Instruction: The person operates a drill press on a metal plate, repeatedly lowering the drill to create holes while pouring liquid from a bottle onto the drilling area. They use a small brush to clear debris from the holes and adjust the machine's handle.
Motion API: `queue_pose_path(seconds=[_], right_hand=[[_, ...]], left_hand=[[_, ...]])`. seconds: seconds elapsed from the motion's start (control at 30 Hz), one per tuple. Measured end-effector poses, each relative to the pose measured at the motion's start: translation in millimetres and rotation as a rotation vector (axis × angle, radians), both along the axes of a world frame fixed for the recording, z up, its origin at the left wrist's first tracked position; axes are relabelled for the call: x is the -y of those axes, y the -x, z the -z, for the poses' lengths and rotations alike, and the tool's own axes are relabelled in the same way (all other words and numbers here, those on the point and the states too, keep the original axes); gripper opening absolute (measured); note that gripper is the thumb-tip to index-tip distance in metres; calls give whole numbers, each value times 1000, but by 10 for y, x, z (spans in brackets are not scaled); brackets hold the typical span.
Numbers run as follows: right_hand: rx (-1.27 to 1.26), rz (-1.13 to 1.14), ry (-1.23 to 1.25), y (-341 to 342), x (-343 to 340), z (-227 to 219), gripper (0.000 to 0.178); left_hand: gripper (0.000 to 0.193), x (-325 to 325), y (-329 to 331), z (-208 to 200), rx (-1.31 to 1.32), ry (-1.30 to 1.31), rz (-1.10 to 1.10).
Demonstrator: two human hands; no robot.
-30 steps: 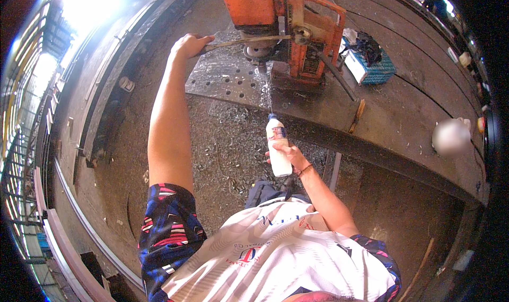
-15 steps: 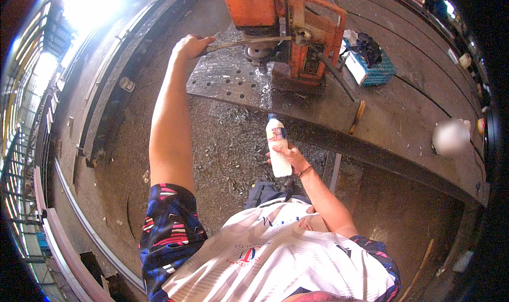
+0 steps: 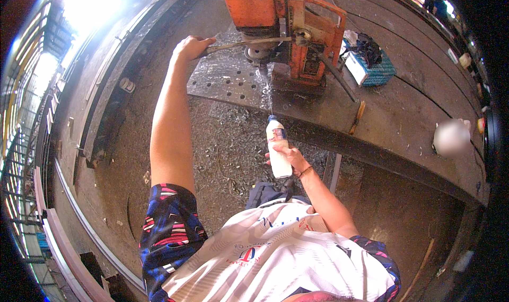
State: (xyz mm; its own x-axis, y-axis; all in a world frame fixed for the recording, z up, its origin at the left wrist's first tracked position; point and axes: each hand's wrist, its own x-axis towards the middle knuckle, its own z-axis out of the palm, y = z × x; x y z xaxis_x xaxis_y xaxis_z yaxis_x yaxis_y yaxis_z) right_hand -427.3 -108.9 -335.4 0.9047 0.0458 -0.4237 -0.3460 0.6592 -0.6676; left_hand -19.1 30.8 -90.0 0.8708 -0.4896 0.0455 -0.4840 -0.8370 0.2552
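My left hand [image 3: 191, 47] is closed around the end of a long feed lever [image 3: 241, 44] on an orange magnetic drill [image 3: 249, 9]. Below the motor, the drill's chuck [image 3: 259, 55] points down at a steel plate [image 3: 208, 78] with several round holes. In front of the bench edge, my right hand [image 3: 290, 156] grips a plastic bottle [image 3: 277, 132] of whitish liquid, its dark cap tilted up toward the drill. A thin stream of liquid [image 3: 271, 98] runs from the cap toward the wet spot under the chuck. The cutting tip itself is hard to make out.
Right of the drill, a blue-and-white box [image 3: 374, 73] carries a black bundle. A short yellowish stick [image 3: 358, 117] and a blurred pale round thing [image 3: 451, 137] lie farther right on the steel bench [image 3: 403, 121]. Metal shavings [image 3: 222, 159] cover the ground below.
A stream of liquid now shows clearly between the bottle's cap and the drill. The bottle has dipped very slightly. My left hand and the lever look unmoved.
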Motion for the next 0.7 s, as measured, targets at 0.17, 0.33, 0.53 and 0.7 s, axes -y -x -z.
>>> queue_pose_path(seconds=[0.17, 0.33, 0.53, 0.7], right_hand=[[-24, -5, -30, 12, -1, -46, 47], [1, -10, -22, 0, -2, 0, 48], [-5, 3, -24, 1, -29, -62, 49], [-12, 12, -51, 2, -16, -28, 48]], left_hand=[[78, 12, 19, -9, 22, -15, -8], [74, -12, -33, 27, -8, -1, -13], [69, -34, -158, 85, -30, -43, -22], [69, 21, -167, 107, -15, -43, -21]])
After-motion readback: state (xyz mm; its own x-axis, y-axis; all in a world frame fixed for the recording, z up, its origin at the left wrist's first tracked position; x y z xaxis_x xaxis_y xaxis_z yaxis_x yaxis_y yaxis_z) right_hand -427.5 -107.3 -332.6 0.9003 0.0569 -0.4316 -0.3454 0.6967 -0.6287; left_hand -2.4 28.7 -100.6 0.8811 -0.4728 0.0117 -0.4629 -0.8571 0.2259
